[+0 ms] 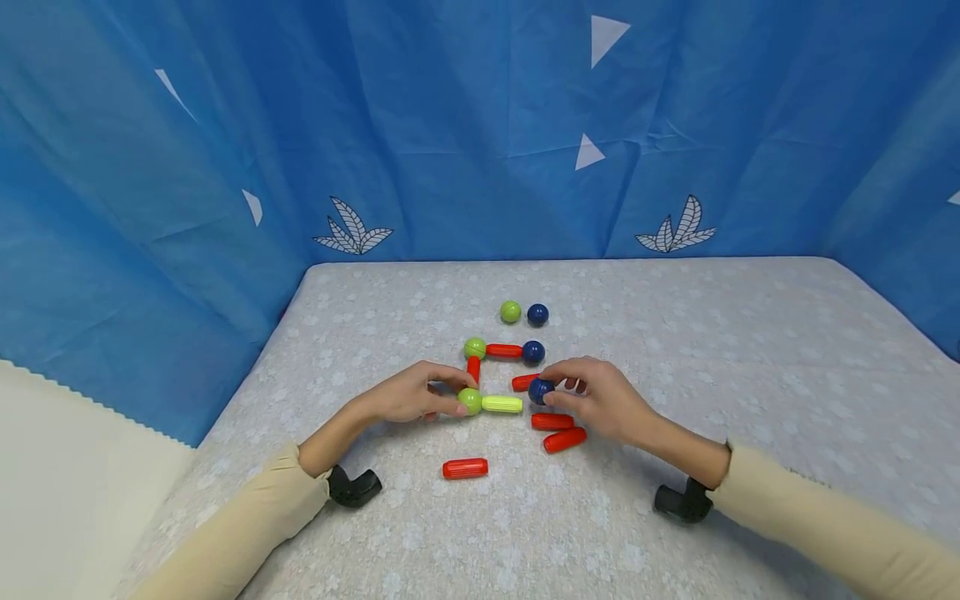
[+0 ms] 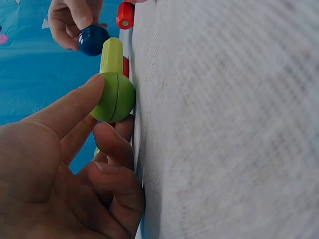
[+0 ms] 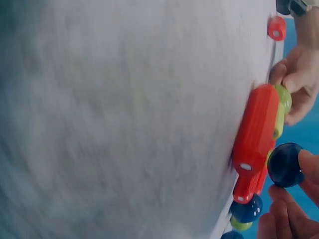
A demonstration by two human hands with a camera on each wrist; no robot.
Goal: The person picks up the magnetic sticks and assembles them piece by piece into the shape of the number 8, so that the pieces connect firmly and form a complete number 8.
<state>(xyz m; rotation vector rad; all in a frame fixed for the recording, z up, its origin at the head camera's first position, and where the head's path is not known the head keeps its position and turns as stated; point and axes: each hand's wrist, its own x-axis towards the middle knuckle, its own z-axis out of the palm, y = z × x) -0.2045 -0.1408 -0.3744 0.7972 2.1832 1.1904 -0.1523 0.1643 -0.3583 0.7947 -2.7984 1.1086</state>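
Note:
In the head view my left hand [image 1: 420, 392] pinches a green ball [image 1: 470, 402] between thumb and fingers. A yellow-green rod [image 1: 502, 404] sticks out from that ball to the right. From the same ball a red rod [image 1: 473, 371] runs back to a second green ball [image 1: 475, 348], and another red rod [image 1: 504, 351] joins that one to a blue ball [image 1: 533, 352]. With thumb and fingertips my right hand [image 1: 600, 400] holds a separate blue ball [image 3: 286, 165] near the yellow-green rod's free end. A small gap shows between them in the head view.
Behind the joined pieces lie a loose green ball [image 1: 510, 312] and a blue ball [image 1: 537, 315]. Loose red rods [image 1: 552, 422] lie around the right hand, and a single red rod [image 1: 465, 468] lies nearer the front. A blue curtain [image 1: 480, 125] hangs along the table's [image 1: 750, 333] back edge.

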